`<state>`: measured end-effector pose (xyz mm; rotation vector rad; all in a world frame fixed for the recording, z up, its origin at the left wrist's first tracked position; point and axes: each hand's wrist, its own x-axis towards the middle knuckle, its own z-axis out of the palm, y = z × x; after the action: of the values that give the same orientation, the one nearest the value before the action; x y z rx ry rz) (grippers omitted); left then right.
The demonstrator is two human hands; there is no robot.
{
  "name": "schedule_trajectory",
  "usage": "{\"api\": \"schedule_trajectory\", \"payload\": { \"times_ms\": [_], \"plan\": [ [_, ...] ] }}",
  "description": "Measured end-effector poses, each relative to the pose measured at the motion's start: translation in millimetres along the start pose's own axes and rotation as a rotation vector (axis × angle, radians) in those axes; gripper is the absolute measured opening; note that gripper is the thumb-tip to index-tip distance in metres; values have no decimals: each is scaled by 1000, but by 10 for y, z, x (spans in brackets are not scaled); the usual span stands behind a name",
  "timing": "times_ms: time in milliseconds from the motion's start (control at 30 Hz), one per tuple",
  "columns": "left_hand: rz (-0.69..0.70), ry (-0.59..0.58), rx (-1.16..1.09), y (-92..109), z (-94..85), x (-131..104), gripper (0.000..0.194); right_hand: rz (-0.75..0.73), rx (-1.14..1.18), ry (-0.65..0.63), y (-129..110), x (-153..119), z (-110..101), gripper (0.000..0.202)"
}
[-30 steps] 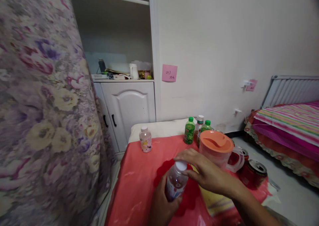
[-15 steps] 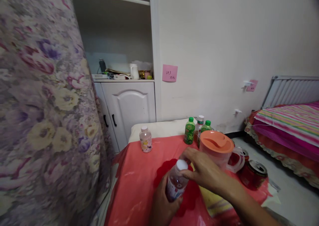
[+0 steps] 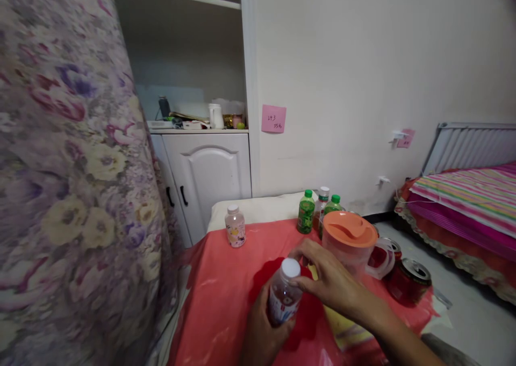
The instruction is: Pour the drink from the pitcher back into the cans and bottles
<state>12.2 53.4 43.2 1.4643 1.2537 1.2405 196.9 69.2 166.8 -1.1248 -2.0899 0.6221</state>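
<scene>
A clear bottle with a white cap and a printed label stands nearly upright in my left hand, whose fingers wrap round its lower body. My right hand is at the bottle's neck from the right, thumb beside the white cap and fingers curled behind it. Whether those fingers press on the cap is hard to make out. Under the bottle lies a dark red round shape on the red tablecloth. A second white-capped bottle stands at the table's back left.
Green-capped bottles stand at the back beside another white-capped bottle. A pitcher with an orange lid is right of my right hand, with dark red cans beyond. Yellow paper lies under my right forearm. A floral curtain hangs left.
The held bottle and my hands have shifted very slightly left. Its cap is still on, and the things on the table stand as before.
</scene>
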Motion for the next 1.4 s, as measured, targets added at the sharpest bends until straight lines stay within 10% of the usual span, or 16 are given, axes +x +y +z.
{"api": "schedule_trajectory", "payload": {
  "times_ms": [167, 1033, 1200, 1400],
  "plan": [
    [16, 6, 12, -2, -12, -5, 74, -40, 58, -30, 10, -32, -8, 50],
    [21, 41, 23, -49, -21, 20, 69, -145, 54, 106, 53, -35, 201, 33],
    [47, 41, 47, -41, -30, 13, 66, -123, 84, 83, 44, -40, 214, 57],
    [48, 34, 11, 25, -35, -6, 68, -146, 34, 113, 32, -35, 225, 35]
  ]
}}
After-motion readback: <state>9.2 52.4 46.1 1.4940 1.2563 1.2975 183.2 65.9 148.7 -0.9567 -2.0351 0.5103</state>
